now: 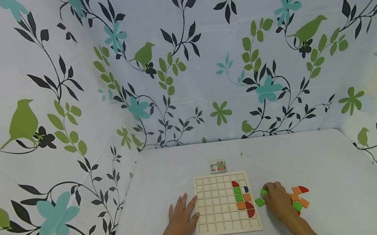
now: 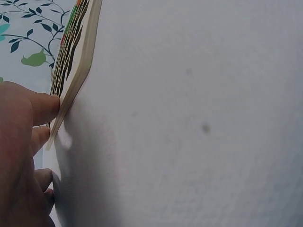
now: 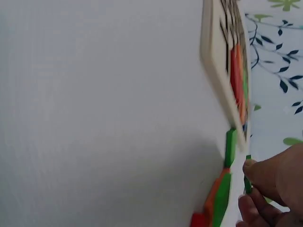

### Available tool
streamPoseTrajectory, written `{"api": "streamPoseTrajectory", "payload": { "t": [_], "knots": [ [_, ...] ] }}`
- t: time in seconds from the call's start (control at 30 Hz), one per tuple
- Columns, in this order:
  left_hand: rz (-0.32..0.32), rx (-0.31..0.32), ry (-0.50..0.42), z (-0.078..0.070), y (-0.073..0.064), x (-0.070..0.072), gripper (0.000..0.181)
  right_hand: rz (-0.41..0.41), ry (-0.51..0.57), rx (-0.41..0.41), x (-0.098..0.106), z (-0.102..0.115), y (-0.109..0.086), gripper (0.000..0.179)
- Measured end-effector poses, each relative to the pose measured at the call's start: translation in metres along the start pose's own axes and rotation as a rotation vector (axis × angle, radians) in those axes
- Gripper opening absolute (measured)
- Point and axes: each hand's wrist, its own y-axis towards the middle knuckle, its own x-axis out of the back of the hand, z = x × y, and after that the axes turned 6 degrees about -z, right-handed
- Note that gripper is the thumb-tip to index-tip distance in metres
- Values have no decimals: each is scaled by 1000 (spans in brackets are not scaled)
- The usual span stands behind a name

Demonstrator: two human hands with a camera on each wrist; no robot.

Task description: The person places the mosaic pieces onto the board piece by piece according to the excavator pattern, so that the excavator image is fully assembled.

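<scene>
A wooden grid board [image 1: 218,225] lies on the table, with several red, green, orange and blue pieces set in cells at its right side. My left hand [image 1: 182,219] rests at the board's left edge, fingers spread; in the left wrist view its thumb and a finger touch the board's rim [image 2: 85,61]. Just right of the board, my right hand [image 1: 279,201] pinches a green piece [image 3: 248,182] between thumb and finger. Close by on the table lies a green square piece [image 1: 260,202]. Part of the held piece is hidden by the fingers.
To the right of my right hand lies a loose pile of red, orange and green pieces [image 1: 304,203]. A small patterned card [image 1: 218,166] sits behind the board. The white table [image 1: 166,168] meets a floral-print cloth [image 1: 188,113] at the back and sides.
</scene>
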Motion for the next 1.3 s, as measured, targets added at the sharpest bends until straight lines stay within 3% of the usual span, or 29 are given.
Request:
{"api": "streamPoseTrajectory", "payload": {
  "t": [0.3, 0.57, 0.97, 1.3],
  "knots": [
    [-12, -2, 5, -4, -1, 1, 60, 150, -8, 151, -2, 42, -22, 30],
    [-1, 0, 1, -3, -2, 0, 60, 108, -20, 363, -15, 44, -37, 23],
    [-3, -4, 8, -3, -1, 1, 60, 57, -51, 383, -16, 47, -37, 23],
    [-11, 1, 12, -4, -2, 1, 59, 71, -84, 431, -14, 45, -38, 25]
  ]
}}
